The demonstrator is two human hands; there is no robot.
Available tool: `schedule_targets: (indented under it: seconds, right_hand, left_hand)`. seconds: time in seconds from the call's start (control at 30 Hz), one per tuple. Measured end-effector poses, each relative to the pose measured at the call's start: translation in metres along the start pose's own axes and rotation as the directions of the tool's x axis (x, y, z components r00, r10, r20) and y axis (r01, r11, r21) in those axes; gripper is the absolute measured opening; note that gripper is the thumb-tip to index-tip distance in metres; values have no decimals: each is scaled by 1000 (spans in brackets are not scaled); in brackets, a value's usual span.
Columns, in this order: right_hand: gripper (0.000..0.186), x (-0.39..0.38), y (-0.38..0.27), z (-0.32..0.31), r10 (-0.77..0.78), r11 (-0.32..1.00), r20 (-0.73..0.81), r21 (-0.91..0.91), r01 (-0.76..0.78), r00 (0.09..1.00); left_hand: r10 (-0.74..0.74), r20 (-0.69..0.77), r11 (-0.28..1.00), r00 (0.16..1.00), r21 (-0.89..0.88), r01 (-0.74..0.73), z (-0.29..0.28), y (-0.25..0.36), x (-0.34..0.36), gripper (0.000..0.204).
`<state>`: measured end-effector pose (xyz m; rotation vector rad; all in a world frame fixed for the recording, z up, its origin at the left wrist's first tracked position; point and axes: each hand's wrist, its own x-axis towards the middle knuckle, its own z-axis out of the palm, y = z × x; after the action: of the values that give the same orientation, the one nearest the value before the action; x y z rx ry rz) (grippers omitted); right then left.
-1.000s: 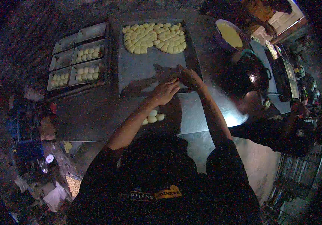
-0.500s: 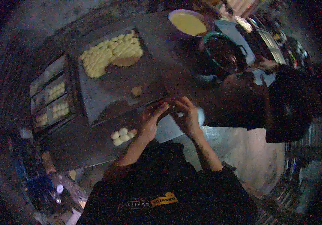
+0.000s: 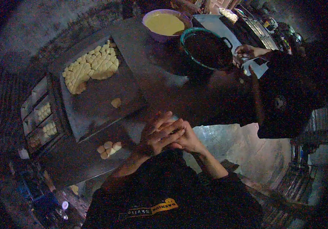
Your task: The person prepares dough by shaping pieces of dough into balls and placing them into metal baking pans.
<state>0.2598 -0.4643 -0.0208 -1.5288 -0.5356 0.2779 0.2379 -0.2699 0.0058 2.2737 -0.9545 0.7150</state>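
In front of my chest my two hands are pressed together over the table's near edge. My left hand lies on top, its fingers slightly bent and reaching across the right. Cupped beneath it is my right hand, its fingers mostly hidden. Whatever lies between the palms is out of sight. Left of my hands, several round dough balls sit in a cluster on the table. Beyond them a large dark tray bears a mass of cut dough pieces and one lone dough piece.
Smaller baking pans, some with dough balls, stand at far left. A purple basin of yellow mixture and a green-rimmed dark basin stand at the back. On the right, a co-worker's hand is beside a pale blue board.
My fingertips were working together with the hands partly apart; now my left hand lies over the right. The view has turned, shifting trays and basins leftward. The co-worker's arm has moved.
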Motion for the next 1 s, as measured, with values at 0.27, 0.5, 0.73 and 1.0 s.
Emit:
schedule_targets:
  seconds: [0.27,0.5,0.73,1.0]
  right_hand:
    - [27,3,-78,-1,180,819,392,449,-359,902]
    - [32,69,-39,-65,207,971,186,85,-226,961]
    - [36,262,-26,-233,203,381,-209,-883,-274,957]
    - [51,258,-2,-230,299,184,-217,-942,-279,929]
  left_hand:
    - [-153,17,919,988,-366,149,5,25,23,59]
    - [-722,-101,404,685,-865,298,22,34,22,131]
    - [-791,14,320,612,-842,434,1,56,-18,126]
    - [-901,35,206,433,-843,496,-42,81,-48,100]
